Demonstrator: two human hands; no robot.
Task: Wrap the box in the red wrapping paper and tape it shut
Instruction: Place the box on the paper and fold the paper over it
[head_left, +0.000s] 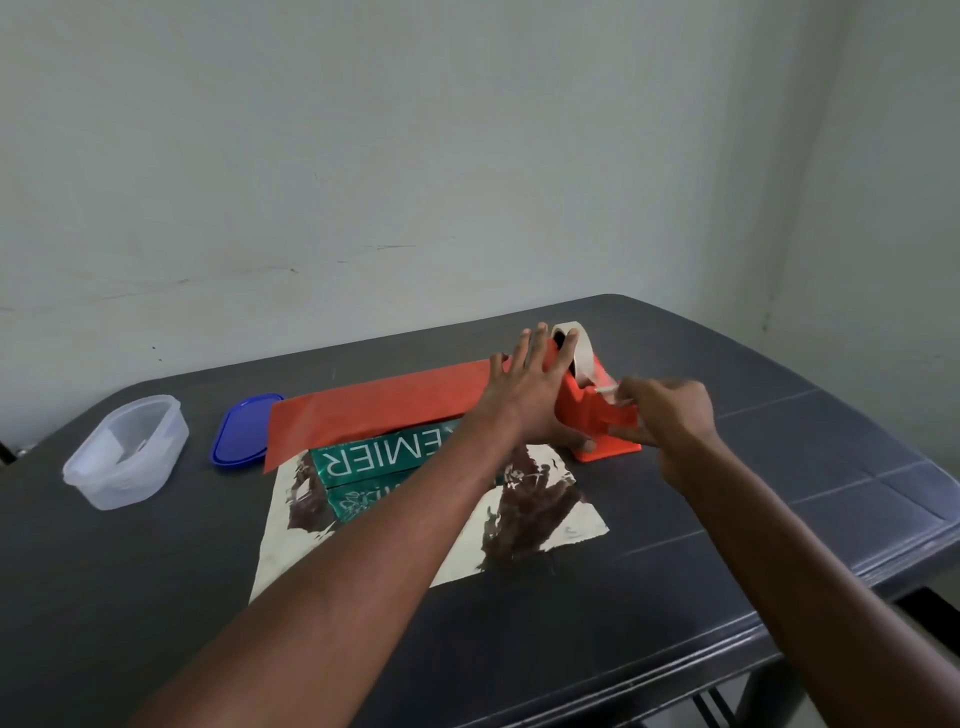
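1. The bench (649, 597) is dark grey and stands against a pale wall (415, 130).
2. The box (374, 462), green with white lettering, lies near the middle of the bench on the red wrapping paper (384, 405). The paper's silver underside shows, spread flat toward the viewer.
3. One red flap of the paper is folded up over the far side of the box and covers part of its top; the near green faces are uncovered.
4. A red tape dispenser (592, 415) with a roll of pale tape (579, 348) stands on the bench just right of the box, touching the paper's right end.
5. The left hand (530, 389) lies with fingers spread, pressed flat against the left side of the dispenser and the flap's right end; it grips nothing.
6. The right hand (660, 415) is at the front of the dispenser, fingers pinched together on the free tape end; the image is blurred there.
7. A clear plastic container (124, 452) sits at the bench's left end, with a blue lid (241, 431) beside it, well apart from both hands.
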